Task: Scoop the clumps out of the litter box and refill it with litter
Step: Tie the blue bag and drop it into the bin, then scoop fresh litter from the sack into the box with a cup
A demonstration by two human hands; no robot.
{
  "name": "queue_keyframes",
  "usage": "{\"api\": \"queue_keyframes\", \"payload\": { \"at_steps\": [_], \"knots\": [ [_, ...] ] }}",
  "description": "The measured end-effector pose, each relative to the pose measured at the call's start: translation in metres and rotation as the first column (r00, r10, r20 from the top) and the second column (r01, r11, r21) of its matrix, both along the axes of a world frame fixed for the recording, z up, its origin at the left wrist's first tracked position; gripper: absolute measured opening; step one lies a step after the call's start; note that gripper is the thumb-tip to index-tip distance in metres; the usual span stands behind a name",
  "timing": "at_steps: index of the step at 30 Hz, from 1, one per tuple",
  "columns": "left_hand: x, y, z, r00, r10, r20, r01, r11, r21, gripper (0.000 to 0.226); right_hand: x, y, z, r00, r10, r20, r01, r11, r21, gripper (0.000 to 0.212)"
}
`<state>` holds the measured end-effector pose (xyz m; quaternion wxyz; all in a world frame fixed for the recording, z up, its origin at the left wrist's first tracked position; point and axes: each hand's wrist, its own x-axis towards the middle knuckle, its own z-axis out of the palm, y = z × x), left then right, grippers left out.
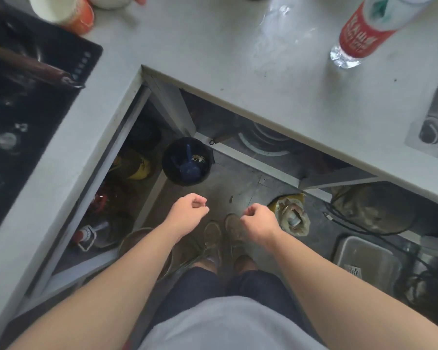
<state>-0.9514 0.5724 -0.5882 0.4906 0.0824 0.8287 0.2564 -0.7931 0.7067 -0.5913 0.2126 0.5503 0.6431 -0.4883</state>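
Our left hand point(187, 210) and right hand point(259, 221) hang over the floor point(238, 183) with fingers point(196, 202) loosely curled and holding nothing, and no litter box shows anywhere. The one task thing we can see is the blue scoop point(189, 164), standing in the black bucket point(186, 161) just ahead of our left fingertips, at the corner under the table point(213, 46). We judge the next step is to crouch and grip the handle: the scoop's long axis runs steeply, handle end up and away from us, bowl down.
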Motion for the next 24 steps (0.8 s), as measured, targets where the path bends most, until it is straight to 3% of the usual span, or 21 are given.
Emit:
{"api": "queue_keyframes", "payload": {
  "at_steps": [4,13,19,24],
  "knots": [
    [0.032,0.002,0.049,0.994,-0.104,-0.043,0.107,0.991,0.084,0.025,0.043,0.006,0.044,0.998,0.063,0.011,-0.064,0.993,0.099,0.038],
    [0.075,-0.020,0.094,0.922,-0.369,-0.119,0.386,0.899,0.206,0.036,0.117,-0.045,0.099,1.000,-0.025,-0.008,0.027,0.964,0.264,0.049],
    [0.109,-0.069,0.102,0.755,-0.619,-0.218,0.652,0.746,0.140,0.045,0.164,-0.133,0.115,0.998,-0.056,0.027,0.046,0.956,0.289,0.057],
    [0.157,-0.099,0.111,0.491,-0.819,-0.297,0.866,0.496,0.064,0.048,0.202,-0.188,0.123,0.993,-0.088,0.075,0.060,0.947,0.315,0.059]
  ]
}}
